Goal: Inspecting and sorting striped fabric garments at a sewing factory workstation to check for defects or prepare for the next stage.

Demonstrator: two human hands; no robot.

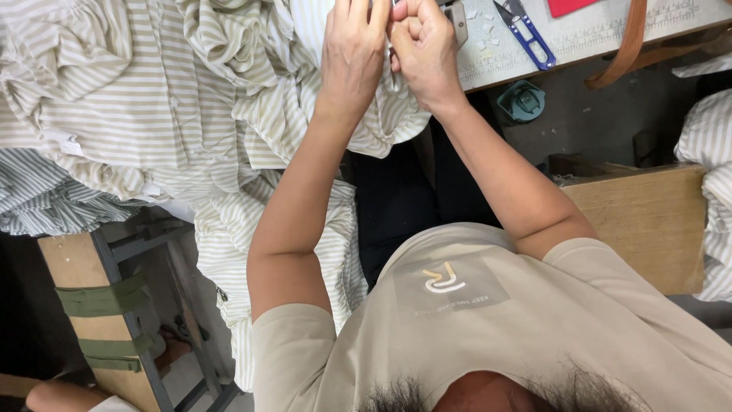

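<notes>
Both hands meet at the top centre of the frame: we see the left hand [353, 53] lying with fingers extended on the striped fabric [152, 99], while the right hand [424, 47] is curled closed, pinching something too small for us to identify. We find the fabric heaped across the upper left and trailing down the centre. Smaller items sit at the upper right on the work table [610, 34]: blue thread snips [526, 30].
</notes>
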